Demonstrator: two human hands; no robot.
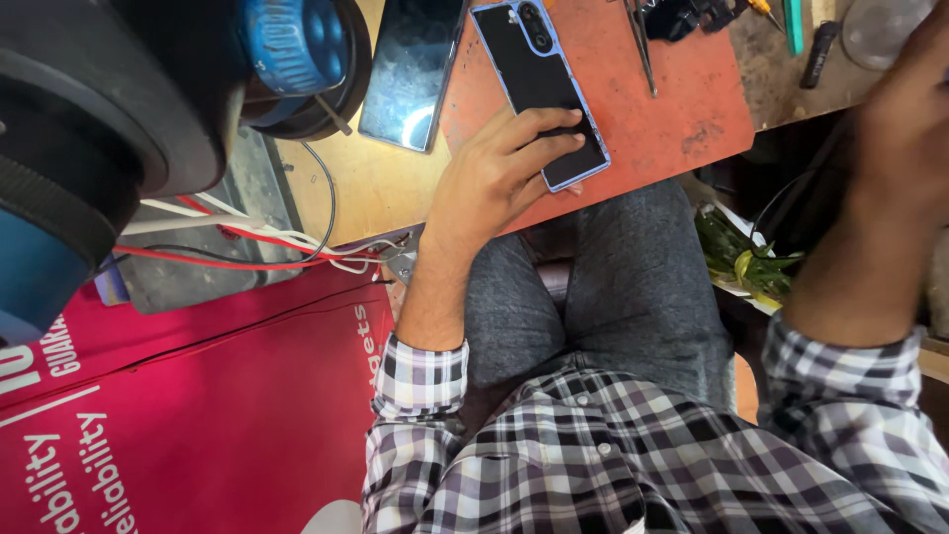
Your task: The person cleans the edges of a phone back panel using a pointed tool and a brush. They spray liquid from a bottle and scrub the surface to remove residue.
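On the near edge of the orange-red work mat (682,99), the left hand (499,173) rests over the lower end of a blue-edged phone (539,84) that lies back side up, its camera bump pointing to the far side. The forearm rises from a checked shirt cuff (420,376) near the person's lap and runs up and slightly right toward the mat, wrist almost straight. The fingers (554,133) are spread a little and laid flat across the dark back panel, while the thumb side sits under the phone's near corner, so the hand is closed lightly on the phone and pins it to the mat. The phone lies at an angle, its top leaning toward the far left.

At the right edge of the view, the right hand (905,94) is lifted and reaches toward the far right corner of the bench; it is blurred and seen from the back, so I cannot tell whether its fingers are apart or together, nor whether it grips anything. Its forearm slopes up from a second checked cuff (850,371).

Just left of the held phone, a second dark phone (410,69) lies screen up on the wooden bench (366,188). Tweezers (643,44) lie on the far part of the mat. Red and white wires (247,242) trail at the left, below a large blue and black device (89,129).
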